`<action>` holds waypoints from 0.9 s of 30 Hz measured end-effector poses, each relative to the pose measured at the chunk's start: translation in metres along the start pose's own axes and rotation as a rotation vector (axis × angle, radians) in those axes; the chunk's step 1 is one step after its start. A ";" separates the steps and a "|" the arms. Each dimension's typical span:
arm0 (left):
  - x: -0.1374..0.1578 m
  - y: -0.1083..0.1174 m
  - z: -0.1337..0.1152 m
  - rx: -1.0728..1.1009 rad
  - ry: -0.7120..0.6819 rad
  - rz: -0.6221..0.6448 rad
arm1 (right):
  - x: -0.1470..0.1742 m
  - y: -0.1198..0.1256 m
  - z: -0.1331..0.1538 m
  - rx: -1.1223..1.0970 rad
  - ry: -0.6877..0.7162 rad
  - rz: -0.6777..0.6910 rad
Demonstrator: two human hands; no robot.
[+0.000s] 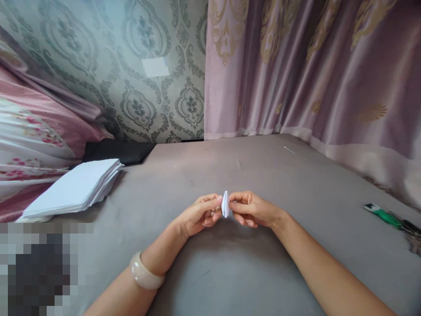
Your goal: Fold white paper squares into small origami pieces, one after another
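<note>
A small piece of folded white paper (225, 204) stands upright between my two hands, several layers showing along its edge. My left hand (205, 210) pinches its left side between thumb and fingers, and a ring shows on one finger. From the other side, my right hand (251, 209) grips the paper with thumb and bent fingers. Both hands are above the grey-covered surface (237, 259). A pale bangle (144, 272) sits on my left forearm.
At the left lies a stack of white paper sheets (75, 184), with a flat black item (120, 151) behind it. A green-and-white object (383, 215) lies near the right edge. Purple curtains (296, 79) and a patterned wall (108, 44) border the back.
</note>
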State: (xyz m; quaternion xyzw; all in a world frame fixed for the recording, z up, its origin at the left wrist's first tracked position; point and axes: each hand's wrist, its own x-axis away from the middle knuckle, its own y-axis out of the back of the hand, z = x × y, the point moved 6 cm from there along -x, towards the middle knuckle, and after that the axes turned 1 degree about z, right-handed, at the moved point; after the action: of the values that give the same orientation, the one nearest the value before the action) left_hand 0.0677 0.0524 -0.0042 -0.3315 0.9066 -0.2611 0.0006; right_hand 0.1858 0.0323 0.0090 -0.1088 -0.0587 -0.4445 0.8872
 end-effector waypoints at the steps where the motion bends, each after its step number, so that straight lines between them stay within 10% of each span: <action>1: 0.001 -0.001 0.000 -0.001 0.006 0.029 | 0.000 -0.001 0.000 0.004 0.004 0.016; 12: 0.004 0.004 -0.003 -0.134 0.042 -0.013 | 0.004 0.004 0.005 0.160 -0.003 -0.003; 27: 0.004 0.011 -0.029 -0.207 -0.511 -0.338 | -0.004 0.019 0.017 0.347 0.493 -0.637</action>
State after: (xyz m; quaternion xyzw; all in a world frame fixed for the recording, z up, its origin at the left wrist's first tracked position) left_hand 0.0528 0.0711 0.0165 -0.5303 0.8310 -0.0724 0.1512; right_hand 0.1981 0.0504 0.0218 0.1747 0.0502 -0.6922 0.6984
